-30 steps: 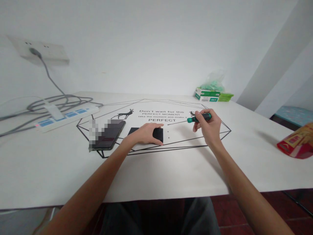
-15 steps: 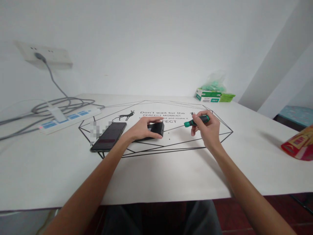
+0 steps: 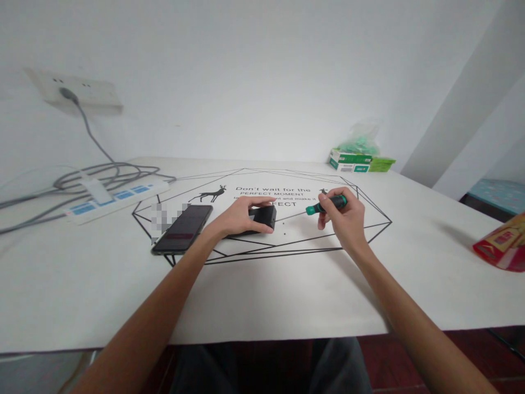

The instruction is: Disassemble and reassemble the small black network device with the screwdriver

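Observation:
My left hand (image 3: 241, 216) grips a small black box-shaped device (image 3: 266, 218) against the table, thumb on the near side and fingers on the far side. Part of the device is hidden under the palm. In my right hand (image 3: 343, 213) is a screwdriver (image 3: 326, 207) with a green and black handle, held by the fingers and thumb. Its thin shaft points left, and the tip meets or nearly meets the device's right end face. Two tiny dark specks, perhaps screws (image 3: 284, 233), lie just right of the device.
A phone (image 3: 184, 230) lies left of my left hand. Farther left are a power strip (image 3: 118, 201) and coiled grey cables (image 3: 88, 178). Small green and white boxes (image 3: 349, 158) stand at the back right. A red and yellow package (image 3: 502, 243) sits at the right edge.
My right hand and the screwdriver have shifted slightly left, toward the device. My left hand and the device have stayed in place.

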`<state>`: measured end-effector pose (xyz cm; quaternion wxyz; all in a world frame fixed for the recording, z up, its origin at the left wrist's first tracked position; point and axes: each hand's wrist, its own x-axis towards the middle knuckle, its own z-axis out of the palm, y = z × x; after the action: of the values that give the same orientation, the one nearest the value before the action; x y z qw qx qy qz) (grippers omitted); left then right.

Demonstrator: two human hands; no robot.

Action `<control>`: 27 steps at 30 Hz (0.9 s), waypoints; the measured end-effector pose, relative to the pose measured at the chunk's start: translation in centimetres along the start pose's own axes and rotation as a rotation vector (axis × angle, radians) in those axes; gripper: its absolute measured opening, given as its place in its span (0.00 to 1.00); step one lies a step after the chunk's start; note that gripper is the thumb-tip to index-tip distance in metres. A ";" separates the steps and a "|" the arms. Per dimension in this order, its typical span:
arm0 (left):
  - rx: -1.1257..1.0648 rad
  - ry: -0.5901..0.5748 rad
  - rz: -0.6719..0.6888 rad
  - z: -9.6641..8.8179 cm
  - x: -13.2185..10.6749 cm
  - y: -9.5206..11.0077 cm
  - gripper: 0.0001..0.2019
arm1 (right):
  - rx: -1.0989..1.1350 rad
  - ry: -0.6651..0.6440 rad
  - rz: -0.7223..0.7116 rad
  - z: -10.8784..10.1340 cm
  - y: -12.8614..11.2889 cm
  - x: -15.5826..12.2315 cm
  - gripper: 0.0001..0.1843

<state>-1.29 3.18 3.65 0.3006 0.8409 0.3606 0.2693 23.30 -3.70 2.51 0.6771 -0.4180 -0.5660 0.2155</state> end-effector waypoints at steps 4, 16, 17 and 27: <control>0.031 0.001 0.008 0.0 0.0 0.1 0.41 | -0.011 -0.007 -0.010 0.1 0.0 0.0 0.16; 0.071 0.003 0.006 0.3 0.0 0.0 0.39 | 0.176 -0.176 0.065 -0.6 -0.2 0.2 0.17; 0.074 0.006 0.002 0.4 0.0 -0.1 0.39 | 0.155 -0.167 0.059 -0.6 -0.3 0.2 0.17; 0.065 0.053 0.006 0.3 0.1 -0.1 0.37 | 0.107 -0.161 0.097 -0.8 0.1 0.2 0.21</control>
<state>-1.11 3.26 3.38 0.2627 0.8439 0.3742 0.2806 24.09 -3.76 2.53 0.6396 -0.3894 -0.5854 0.3107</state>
